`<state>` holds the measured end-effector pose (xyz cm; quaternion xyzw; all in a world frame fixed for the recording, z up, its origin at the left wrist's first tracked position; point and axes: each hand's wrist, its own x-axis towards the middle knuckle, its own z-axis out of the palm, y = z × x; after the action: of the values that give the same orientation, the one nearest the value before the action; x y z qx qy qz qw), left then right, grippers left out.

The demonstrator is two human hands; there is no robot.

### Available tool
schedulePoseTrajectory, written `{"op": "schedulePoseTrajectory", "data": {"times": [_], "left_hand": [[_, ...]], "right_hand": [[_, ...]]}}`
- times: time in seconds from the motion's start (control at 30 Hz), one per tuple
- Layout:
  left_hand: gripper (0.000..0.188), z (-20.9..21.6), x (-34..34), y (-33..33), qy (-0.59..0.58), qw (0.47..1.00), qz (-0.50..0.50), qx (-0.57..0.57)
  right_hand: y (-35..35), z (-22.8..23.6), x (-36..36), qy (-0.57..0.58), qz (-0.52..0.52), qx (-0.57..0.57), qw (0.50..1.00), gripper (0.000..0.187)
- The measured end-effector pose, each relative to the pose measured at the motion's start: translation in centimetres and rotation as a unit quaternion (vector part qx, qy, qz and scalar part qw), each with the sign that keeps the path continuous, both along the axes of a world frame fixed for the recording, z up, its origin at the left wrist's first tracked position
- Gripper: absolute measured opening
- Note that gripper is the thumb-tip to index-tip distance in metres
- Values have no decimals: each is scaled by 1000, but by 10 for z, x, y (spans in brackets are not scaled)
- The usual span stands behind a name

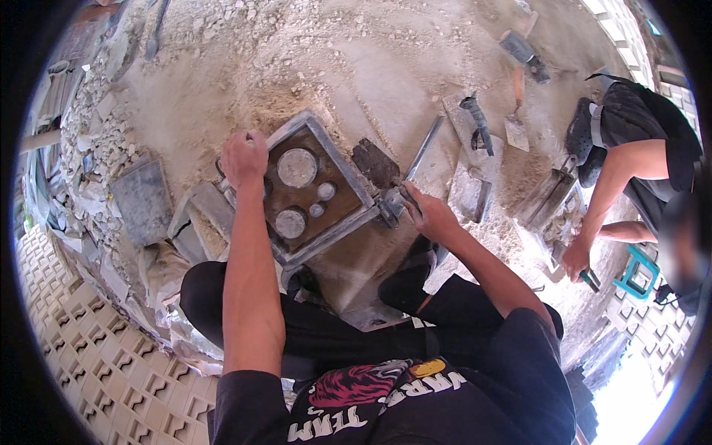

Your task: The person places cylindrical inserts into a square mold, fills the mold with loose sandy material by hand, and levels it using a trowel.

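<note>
A square metal mould [348, 172] lies on the sandy ground in front of me, with a brown inside and several grey round discs [297, 167] in it. My left hand [243, 157] grips the mould's far left corner. My right hand [429, 213] is closed on the handle of a trowel [376, 164], whose dark blade rests at the mould's right edge. My knees and black shoes [404, 285] sit just below the mould.
Another person [638, 159] crouches at the right, working over a second mould [552, 196] with a tool in hand. A hammer [478, 122], a trowel [517, 130] and a metal bar [424, 148] lie on the sand. Finished patterned blocks [96, 356] are stacked at lower left, grey slabs [141, 200] beside them.
</note>
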<state>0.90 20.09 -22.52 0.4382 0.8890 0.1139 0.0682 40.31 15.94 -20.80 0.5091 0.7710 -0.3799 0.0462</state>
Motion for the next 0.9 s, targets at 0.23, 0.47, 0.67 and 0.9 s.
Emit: {"op": "schedulePoseTrajectory", "data": {"times": [0.23, 0.47, 0.67, 0.9], "left_hand": [[34, 0, 0, 2, 0, 1000, 0, -24], [34, 3, -2, 2, -23, 999, 9, -32], [32, 0, -3, 2, -44, 999, 26, 16], [28, 4, -1, 8, -78, 994, 80, 22]], "right_hand": [[40, -8, -5, -3, 47, 22, 999, 45], [105, -9, 5, -51, 153, 20, 987, 44], [210, 43, -46, -135, 282, -8, 950, 43], [282, 63, -75, -63, 319, 100, 940, 44]]}}
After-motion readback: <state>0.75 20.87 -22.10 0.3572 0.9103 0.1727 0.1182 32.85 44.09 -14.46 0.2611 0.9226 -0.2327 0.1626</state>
